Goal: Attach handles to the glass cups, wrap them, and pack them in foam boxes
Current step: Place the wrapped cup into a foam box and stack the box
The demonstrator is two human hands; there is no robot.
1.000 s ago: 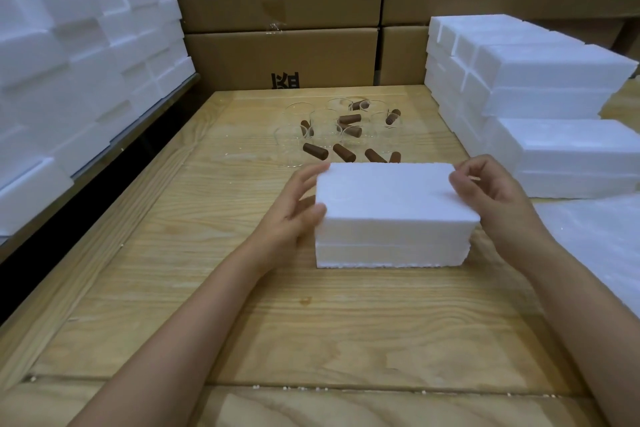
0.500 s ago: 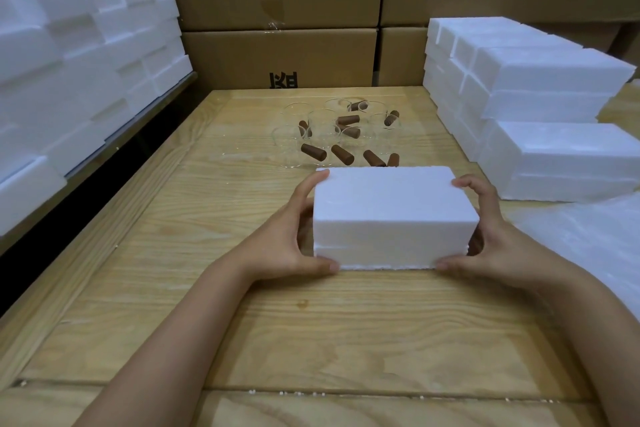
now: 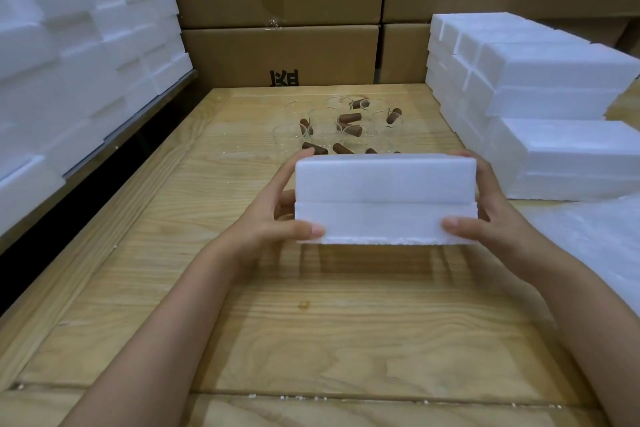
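Raised since prev. frame: white rectangular foam box (image 3: 384, 198), off light wooden counter (image 3: 311, 340); L hand (image 3: 273, 222) & R hand (image 3: 491, 218) fingers grasping its ends.

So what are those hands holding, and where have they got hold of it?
A white foam box, gripped at its two short ends: the left hand on the left end, the right hand on the right, thumbs on the near face.

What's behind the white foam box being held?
Clear glass cups with brown cylindrical handles stand on the wooden table; the white foam box hides the nearest handles partly.
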